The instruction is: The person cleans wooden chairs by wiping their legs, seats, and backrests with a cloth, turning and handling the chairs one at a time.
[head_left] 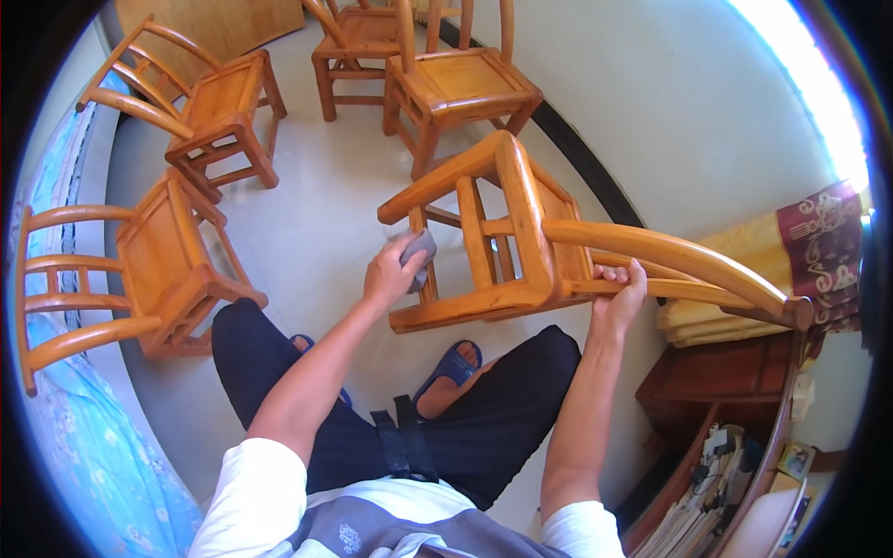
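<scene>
Left grip (395, 270): clamped on a grey cloth (421, 253), against a leg rail of the tilted wooden chair (526, 223) before me. Right grip (621, 293): closed round its back. Hazard — should my right slacken, the chair could swing onto the blue slipper (448, 368). Surface: pale glossy floor (307, 232). Room: four more chairs (219, 102), yellow-maroon curtain (735, 279), dark-red cabinet (712, 377).

Yellow-maroon curtain (819, 251); blue floral cloth (102, 456)
</scene>
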`<state>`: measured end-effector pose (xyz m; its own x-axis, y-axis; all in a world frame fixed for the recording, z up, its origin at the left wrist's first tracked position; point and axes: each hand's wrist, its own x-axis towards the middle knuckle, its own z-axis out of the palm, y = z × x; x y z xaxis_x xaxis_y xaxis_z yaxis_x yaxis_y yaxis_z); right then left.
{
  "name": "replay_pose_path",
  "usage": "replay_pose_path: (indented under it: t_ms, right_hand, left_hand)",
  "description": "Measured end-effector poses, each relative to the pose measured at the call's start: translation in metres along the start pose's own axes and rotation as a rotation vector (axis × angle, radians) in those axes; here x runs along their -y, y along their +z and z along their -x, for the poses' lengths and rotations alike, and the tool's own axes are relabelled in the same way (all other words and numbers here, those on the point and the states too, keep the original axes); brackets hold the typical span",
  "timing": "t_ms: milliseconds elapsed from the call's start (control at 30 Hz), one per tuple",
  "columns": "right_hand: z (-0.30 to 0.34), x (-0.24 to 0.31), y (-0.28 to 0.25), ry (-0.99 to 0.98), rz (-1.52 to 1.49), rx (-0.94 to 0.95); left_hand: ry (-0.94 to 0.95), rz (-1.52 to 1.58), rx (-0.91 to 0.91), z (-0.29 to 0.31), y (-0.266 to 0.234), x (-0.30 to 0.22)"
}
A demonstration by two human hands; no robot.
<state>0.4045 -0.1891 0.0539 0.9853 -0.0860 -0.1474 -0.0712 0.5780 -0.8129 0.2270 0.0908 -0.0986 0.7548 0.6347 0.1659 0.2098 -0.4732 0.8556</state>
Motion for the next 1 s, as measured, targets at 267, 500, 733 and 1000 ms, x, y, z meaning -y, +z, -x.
replay_pose_path:
  t_ms: [267,500,733,1000]
  right_hand:
    - [-0.003,0.002,-0.004,-0.016,-0.027,-0.039]
    - [0.002,0.003,-0.003,-0.021,0.008,-0.002]
    - [0.004,0.001,-0.003,-0.017,0.02,0.008]
    - [-0.001,0.003,-0.003,-0.009,-0.007,0.013]
  left_hand:
    - [0.073,0.297,0.386,0.004,-0.021,-0.08]
    - [0.608,-0.089,0.323,-0.02,-0.015,-0.147]
    - [0.524,-0.457,0.376,-0.026,-0.004,-0.145]
    - [0.138,-0.26,0.308,-0.055,-0.064,-0.046]
